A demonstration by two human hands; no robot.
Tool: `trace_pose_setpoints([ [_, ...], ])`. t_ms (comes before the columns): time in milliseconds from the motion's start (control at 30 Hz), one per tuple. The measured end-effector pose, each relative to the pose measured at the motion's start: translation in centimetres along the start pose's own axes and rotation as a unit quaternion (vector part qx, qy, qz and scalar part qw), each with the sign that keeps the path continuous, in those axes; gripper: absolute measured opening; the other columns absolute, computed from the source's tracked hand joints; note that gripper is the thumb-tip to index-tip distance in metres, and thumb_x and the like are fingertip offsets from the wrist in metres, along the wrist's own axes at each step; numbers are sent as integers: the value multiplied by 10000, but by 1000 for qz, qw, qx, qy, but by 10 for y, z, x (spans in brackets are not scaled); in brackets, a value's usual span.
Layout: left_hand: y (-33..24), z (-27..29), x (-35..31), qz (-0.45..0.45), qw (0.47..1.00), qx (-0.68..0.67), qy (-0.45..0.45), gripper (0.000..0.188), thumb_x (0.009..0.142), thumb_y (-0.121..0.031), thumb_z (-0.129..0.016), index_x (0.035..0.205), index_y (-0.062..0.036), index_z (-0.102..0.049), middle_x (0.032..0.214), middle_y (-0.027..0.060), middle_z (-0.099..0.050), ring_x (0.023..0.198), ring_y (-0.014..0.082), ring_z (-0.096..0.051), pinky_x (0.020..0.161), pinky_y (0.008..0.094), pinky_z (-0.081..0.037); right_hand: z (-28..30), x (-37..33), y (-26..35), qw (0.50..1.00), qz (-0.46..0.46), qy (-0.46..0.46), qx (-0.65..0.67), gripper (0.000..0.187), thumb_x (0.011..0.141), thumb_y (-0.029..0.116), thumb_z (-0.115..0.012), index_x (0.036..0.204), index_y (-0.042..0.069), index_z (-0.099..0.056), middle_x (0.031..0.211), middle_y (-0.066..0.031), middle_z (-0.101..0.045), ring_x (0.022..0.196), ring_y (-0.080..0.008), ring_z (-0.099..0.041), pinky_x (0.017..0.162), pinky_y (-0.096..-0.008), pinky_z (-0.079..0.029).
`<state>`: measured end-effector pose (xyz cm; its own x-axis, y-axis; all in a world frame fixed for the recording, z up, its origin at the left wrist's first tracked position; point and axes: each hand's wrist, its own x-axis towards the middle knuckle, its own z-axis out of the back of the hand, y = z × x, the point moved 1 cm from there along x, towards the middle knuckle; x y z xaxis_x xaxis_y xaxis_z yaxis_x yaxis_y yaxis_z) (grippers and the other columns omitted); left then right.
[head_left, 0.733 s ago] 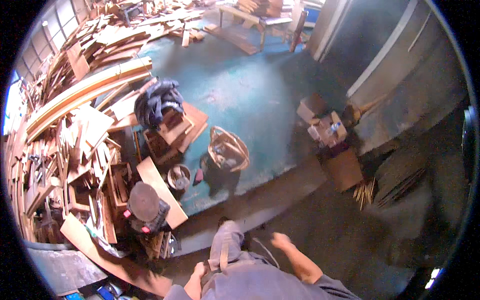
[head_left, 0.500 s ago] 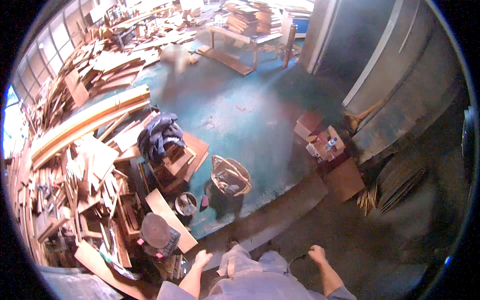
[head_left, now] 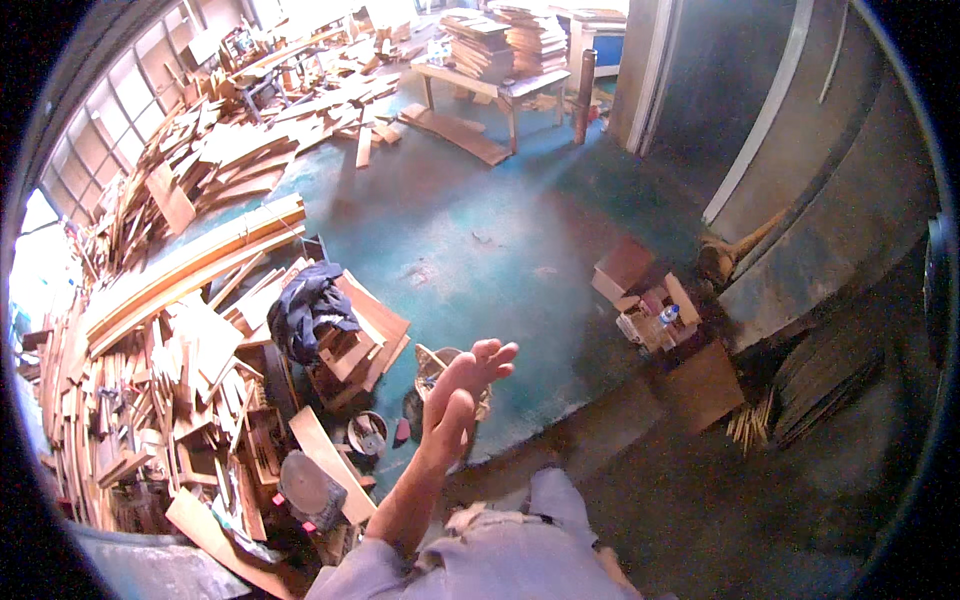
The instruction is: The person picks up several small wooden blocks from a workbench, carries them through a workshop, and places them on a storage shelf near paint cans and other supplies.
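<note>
My left hand (head_left: 467, 393) is raised in front of my body with its fingers stretched out and nothing in it. From this view it covers part of a woven basket (head_left: 431, 362) with a loop handle, standing on the blue-green floor; no contact shows. Low at my right side, a bit of my right forearm (head_left: 614, 572) is visible, while that hand is out of sight. To the left of the basket are a round pail (head_left: 367, 433) with things inside and a small reddish block (head_left: 402, 430). A round-topped stool-like object (head_left: 312, 487) stands nearer me.
Wood scraps (head_left: 190, 360) heap up along the left, beside long timber beams (head_left: 200, 275). Dark cloth (head_left: 312, 312) lies on stacked boards. An open cardboard box (head_left: 655, 318) with a bottle sits at right. A table (head_left: 490, 84) bears stacked panels at the back.
My left hand has risen from my side and forward, its fingers extending. My right hand has dropped out of sight. The view has shifted slightly, and a blurred shape near the far wood is gone.
</note>
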<state>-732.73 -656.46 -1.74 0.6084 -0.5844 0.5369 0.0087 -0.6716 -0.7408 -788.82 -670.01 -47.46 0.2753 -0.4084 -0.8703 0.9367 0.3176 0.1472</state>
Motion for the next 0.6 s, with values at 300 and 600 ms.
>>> trace_pose_setpoints([
  [300,-99,-191,111,-200,970,-129,42,402,1058,-325,-537,1397,-111,-573,1442,55,-601,1123,288,-676,951,462,-525,275,106,59,969,63,-240,-8,356,755,253,-705,1049,71,-790,1077,-191,-756,1060,-351,-716,916,-470,-556],
  [600,-53,-159,211,-199,962,-178,60,423,1007,-324,-637,1394,-158,-604,1423,20,-647,975,270,-772,823,410,-595,395,139,246,959,228,-159,-59,426,810,275,-679,1173,59,-740,1159,-199,-731,1089,-379,-697,945,-465,-546],
])
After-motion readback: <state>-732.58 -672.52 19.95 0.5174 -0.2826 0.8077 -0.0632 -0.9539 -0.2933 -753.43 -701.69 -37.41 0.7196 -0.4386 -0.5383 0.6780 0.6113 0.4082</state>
